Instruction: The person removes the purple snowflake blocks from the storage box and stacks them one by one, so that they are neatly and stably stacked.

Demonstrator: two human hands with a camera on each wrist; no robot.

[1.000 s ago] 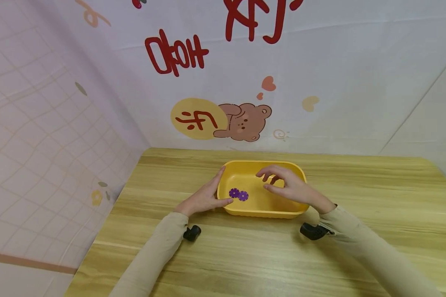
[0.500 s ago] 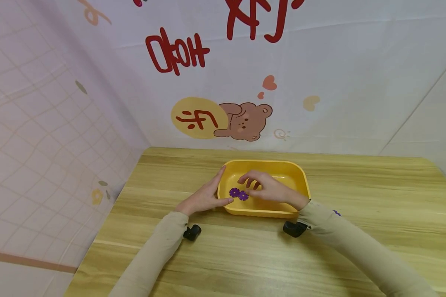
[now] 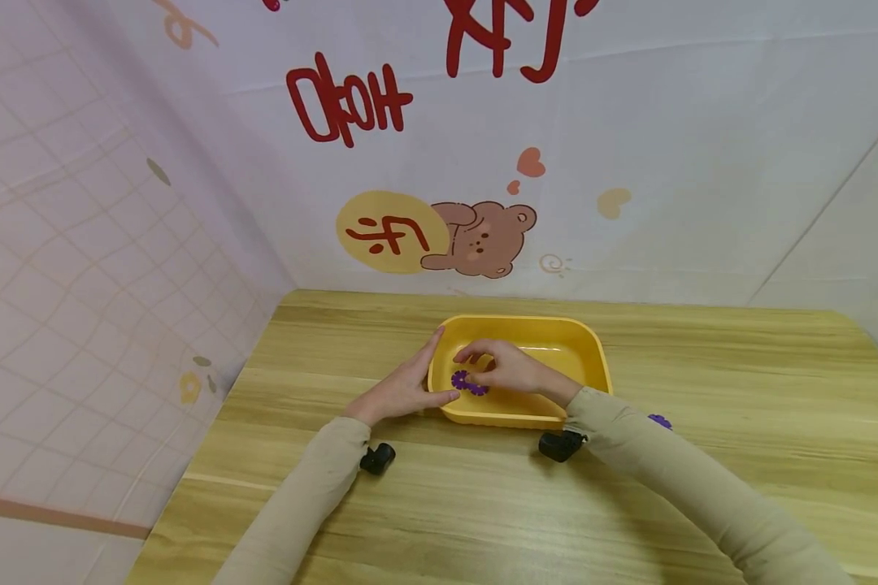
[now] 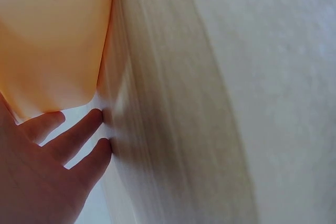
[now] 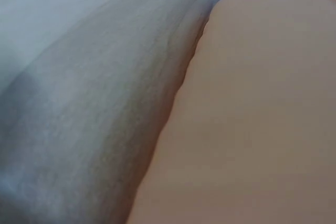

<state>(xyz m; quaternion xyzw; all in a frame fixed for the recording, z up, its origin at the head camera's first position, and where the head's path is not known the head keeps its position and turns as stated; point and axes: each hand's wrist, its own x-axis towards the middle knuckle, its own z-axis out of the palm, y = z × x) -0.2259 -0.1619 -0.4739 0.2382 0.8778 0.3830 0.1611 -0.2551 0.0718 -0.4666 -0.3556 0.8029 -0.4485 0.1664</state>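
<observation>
A yellow plastic basin (image 3: 530,327) stands on the table. Two purple snowflake building discs (image 3: 459,379) lie side by side at its left end. My left hand (image 3: 398,392) holds that end, thumb over the near rim and index finger along the far corner. In the left wrist view its other fingers (image 4: 73,137) touch the basin's outer wall and the table. My right hand (image 3: 508,368) is inside the basin, fingers bent over the discs with a gap between thumb and index finger. Its thumb hides part of the right disc. The right wrist view shows the basin's outer wall (image 5: 247,114) but no hand.
Another purple disc (image 3: 660,421) lies on the wooden table (image 3: 761,382), partly behind my right sleeve (image 3: 673,463). A printed white cloth (image 3: 673,122) hangs behind the table's far edge. Black wrist cameras (image 3: 560,445) sit under both wrists.
My right hand has moved left and down inside the basin to the two discs. The purple disc on the table has come into view beside the sleeve. The left hand and basin stay put.
</observation>
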